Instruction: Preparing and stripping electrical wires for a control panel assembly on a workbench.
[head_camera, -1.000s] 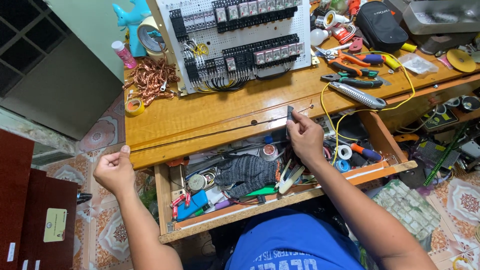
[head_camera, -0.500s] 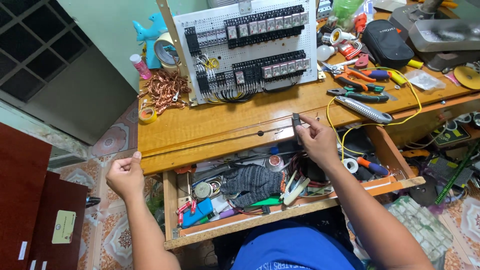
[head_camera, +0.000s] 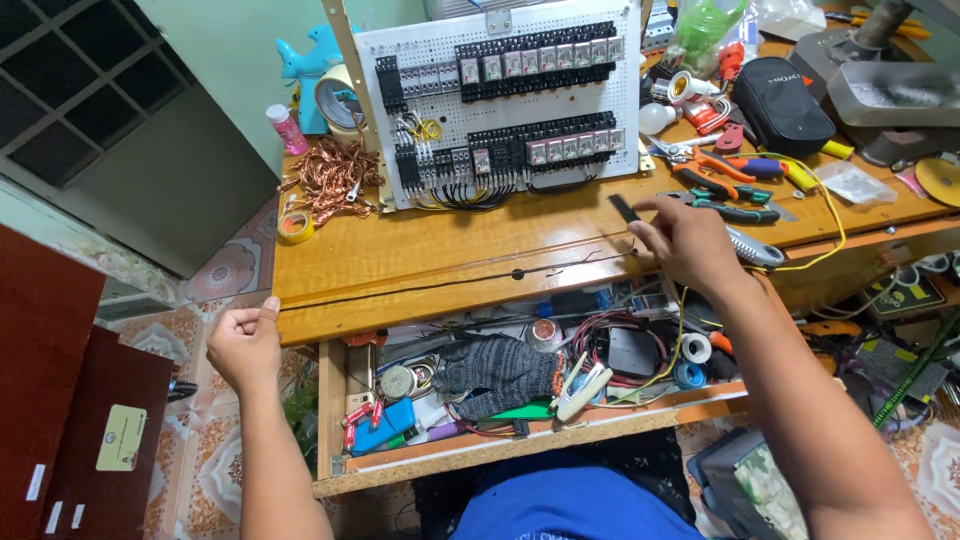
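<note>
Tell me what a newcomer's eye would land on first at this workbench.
First, the white perforated panel packed with rows of black relays and wiring, propped upright at the back of the wooden bench. Next, a thin black wire stretched taut along the bench, pinched by the left hand at the bench's left edge and by the right hand near the pliers. Below, an open drawer overflows with a grey knitted glove, tape rolls and tools.

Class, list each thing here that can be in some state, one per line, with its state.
Drawer: pulled open, full of clutter.
Thin black wire: stretched along the bench between both hands.
Left hand: pinching the wire's end.
Right hand: holding a small dark piece.
Tape roll: standing on edge.
Glove: lying crumpled in the drawer.
</note>
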